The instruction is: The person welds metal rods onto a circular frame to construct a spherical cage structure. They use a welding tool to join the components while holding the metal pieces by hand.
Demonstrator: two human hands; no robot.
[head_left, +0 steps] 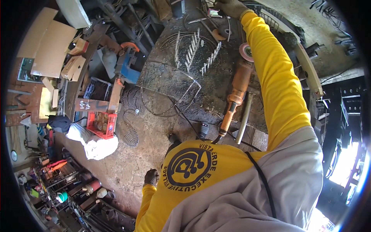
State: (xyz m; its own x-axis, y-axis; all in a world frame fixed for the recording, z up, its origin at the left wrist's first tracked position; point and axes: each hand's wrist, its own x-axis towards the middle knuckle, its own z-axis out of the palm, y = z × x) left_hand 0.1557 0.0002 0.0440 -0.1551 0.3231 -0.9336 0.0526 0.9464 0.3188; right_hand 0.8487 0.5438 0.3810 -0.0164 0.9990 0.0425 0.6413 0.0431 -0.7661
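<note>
My right arm, in a yellow sleeve, stretches across the workbench [216,102] to its far side. There my right hand [231,8], in a dark glove, is at the top edge of the view beside a small red and white package [213,13]; its fingertips are partly cut off. My left hand [151,177], also gloved, hangs low at my left side with the fingers curled and nothing visible in them. An orange angle grinder [236,91] with a pinkish disc [246,52] lies on the bench beneath my right arm. Several twisted metal bars [191,50] lie beyond it.
A pale rod [244,118] lies beside the grinder. A wire hoop [154,112] overhangs the bench's left edge near a blue vise [129,67]. On the left are a coil of wire [131,98], a red crate [101,124], a white bag [101,147] and cardboard boxes [54,50].
</note>
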